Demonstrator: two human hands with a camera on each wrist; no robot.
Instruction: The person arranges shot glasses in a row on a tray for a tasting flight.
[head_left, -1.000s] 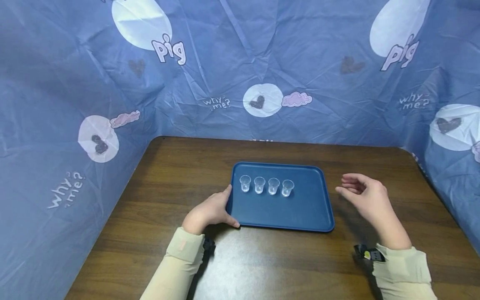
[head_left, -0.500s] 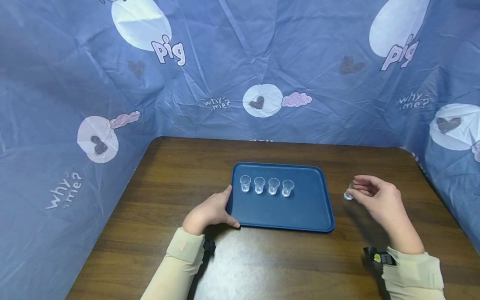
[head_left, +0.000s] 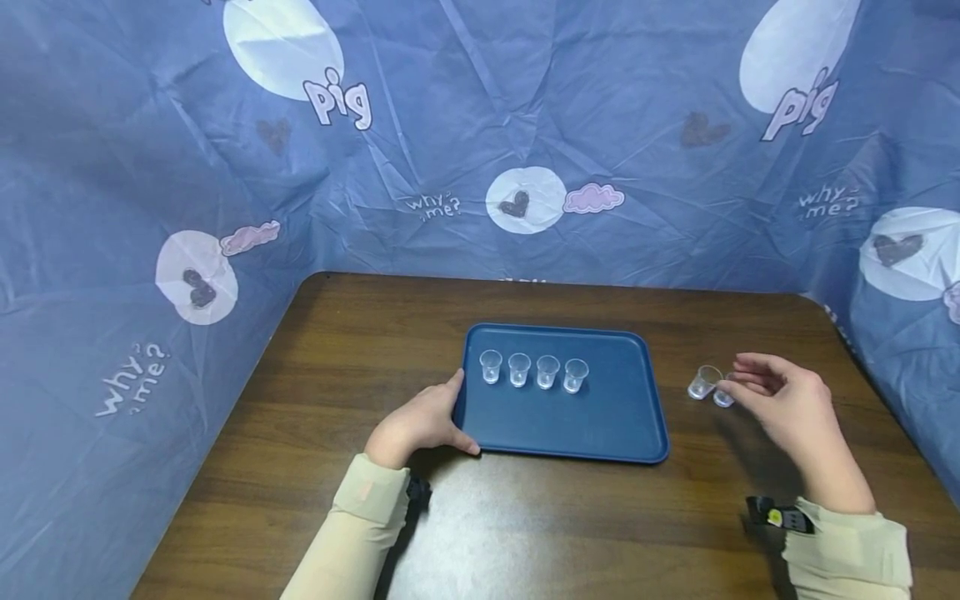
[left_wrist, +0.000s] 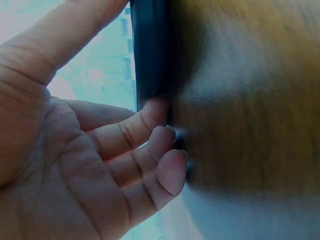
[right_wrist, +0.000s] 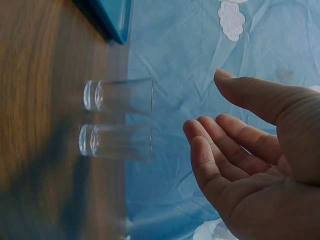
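Note:
Several small clear shot glasses (head_left: 547,372) stand in a row on the blue tray (head_left: 615,425). My left hand (head_left: 420,421) rests against the tray's left side, its thumb at the near left corner. In the left wrist view, the left fingertips (left_wrist: 171,172) touch down beside the tray's dark edge (left_wrist: 150,50). Right of the tray, two more shot glasses stand upright side by side on the table, the nearer-to-tray glass (head_left: 704,383) and a second glass (right_wrist: 117,141). My right hand (head_left: 783,404) is beside them, partly covering the second one; the right wrist view shows its fingers apart from both, holding nothing.
The brown wooden table (head_left: 525,525) has a blue patterned cloth (head_left: 420,150) hanging behind it and along both sides. Dark straps with small devices (head_left: 780,517) sit at the wrists.
My right hand has moved right, away from the tray, and two shot glasses on the table have come into sight from behind it. The left hand and tray have stayed put.

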